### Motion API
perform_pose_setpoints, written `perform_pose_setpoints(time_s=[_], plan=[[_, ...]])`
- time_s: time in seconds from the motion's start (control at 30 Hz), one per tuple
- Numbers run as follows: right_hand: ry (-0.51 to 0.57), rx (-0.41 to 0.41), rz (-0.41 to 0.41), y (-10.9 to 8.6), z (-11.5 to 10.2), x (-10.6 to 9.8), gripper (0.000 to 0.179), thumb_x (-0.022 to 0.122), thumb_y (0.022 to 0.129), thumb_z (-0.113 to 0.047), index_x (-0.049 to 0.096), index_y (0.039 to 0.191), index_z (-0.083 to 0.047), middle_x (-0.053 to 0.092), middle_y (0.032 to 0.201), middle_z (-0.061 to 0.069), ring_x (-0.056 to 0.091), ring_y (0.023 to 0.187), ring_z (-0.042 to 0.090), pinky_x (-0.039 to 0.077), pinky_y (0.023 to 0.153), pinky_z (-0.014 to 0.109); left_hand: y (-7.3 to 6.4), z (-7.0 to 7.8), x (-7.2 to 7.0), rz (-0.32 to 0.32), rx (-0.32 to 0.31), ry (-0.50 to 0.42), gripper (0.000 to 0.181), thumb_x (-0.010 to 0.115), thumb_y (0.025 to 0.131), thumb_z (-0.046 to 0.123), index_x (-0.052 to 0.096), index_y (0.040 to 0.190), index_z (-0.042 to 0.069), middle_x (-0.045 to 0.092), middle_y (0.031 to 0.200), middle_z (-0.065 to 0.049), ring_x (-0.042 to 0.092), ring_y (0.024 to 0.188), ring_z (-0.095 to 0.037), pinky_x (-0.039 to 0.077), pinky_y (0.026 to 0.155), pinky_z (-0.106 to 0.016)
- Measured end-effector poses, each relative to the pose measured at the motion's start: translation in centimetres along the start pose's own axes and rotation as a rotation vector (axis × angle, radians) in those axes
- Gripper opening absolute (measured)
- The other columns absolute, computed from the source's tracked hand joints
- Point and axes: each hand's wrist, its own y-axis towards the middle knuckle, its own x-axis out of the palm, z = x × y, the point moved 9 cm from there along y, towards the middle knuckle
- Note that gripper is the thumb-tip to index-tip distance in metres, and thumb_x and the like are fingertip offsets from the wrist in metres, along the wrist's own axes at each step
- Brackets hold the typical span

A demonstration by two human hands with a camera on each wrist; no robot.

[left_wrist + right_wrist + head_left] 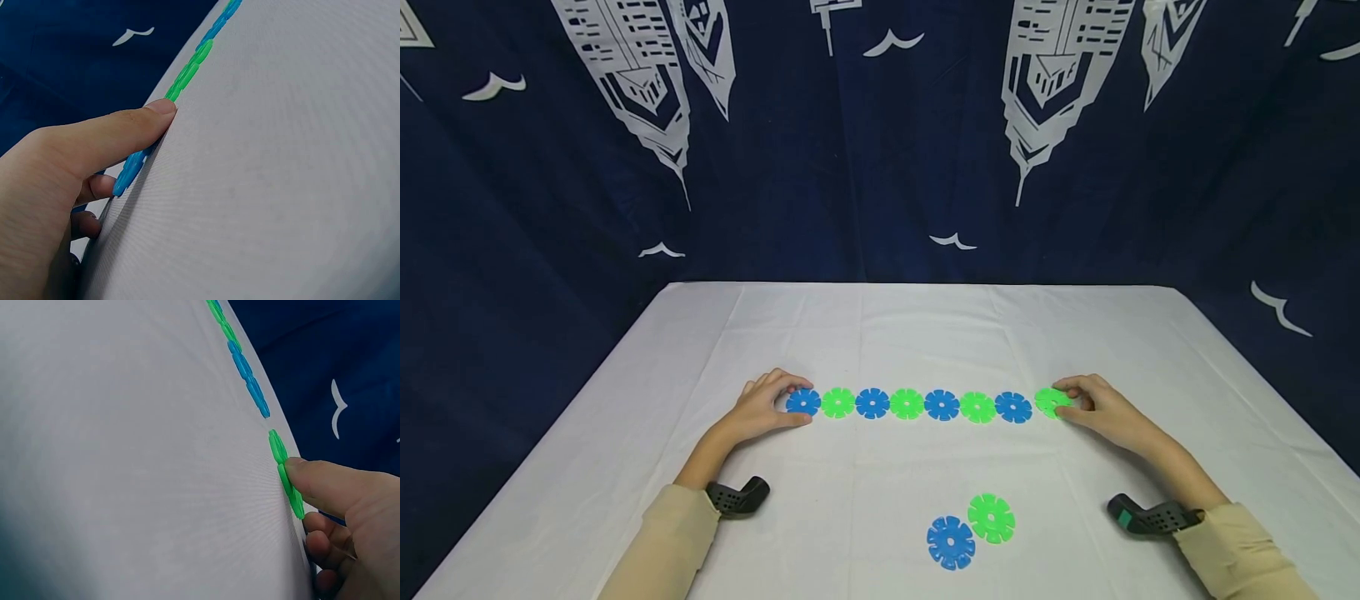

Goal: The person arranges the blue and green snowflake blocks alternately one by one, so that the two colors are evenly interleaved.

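A straight row of flat, notched plastic snowflake discs, blue and green by turns, runs across the white cloth. At its left end my left hand [767,407] holds a blue snowflake disc [803,402] between thumb and fingers. The thumb [140,128] lies along the near edge of that disc in the left wrist view. My right hand [1105,410] pinches a green snowflake disc [1049,402] at the row's right end. A small gap parts this green disc from the neighbouring blue disc [1013,408]. The other discs in the row sit edge to edge.
Nearer the front, a loose blue disc [951,543] and a loose green disc [992,518] lie side by side on the white tablecloth [850,333]. Behind the table hangs a dark blue curtain [850,167] with white prints. Each wrist wears a black strapped device.
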Motion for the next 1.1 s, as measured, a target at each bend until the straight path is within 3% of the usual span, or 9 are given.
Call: perform_pose_setpoints(time_s=[0.47, 1.1], plan=[[-0.015, -0.003, -0.024, -0.06, -0.6, 0.34, 0.041, 0.062, 0.085, -0.027, 0.054, 0.116, 0.0, 0.045, 0.096, 0.01, 0.036, 0.075, 0.008, 0.032, 0.062, 0.022, 0.06, 0.02, -0.01, 0.0, 0.001, 0.002, 0.047, 0.073, 0.071, 0.039, 0.06, 0.112, 0.02, 0.054, 0.101, 0.0, 0.046, 0.096, -0.017, 0.025, 0.075, -0.033], [-0.027, 0.001, -0.026, -0.09, -0.79, 0.46, 0.042, 0.058, 0.088, -0.031, 0.053, 0.119, -0.002, 0.045, 0.104, 0.013, 0.035, 0.077, 0.011, 0.033, 0.064, 0.023, 0.01, 0.01, -0.01, -0.003, -0.004, -0.005, 0.048, 0.074, 0.071, 0.039, 0.06, 0.112, 0.02, 0.054, 0.1, 0.001, 0.046, 0.095, -0.016, 0.024, 0.075, -0.031]])
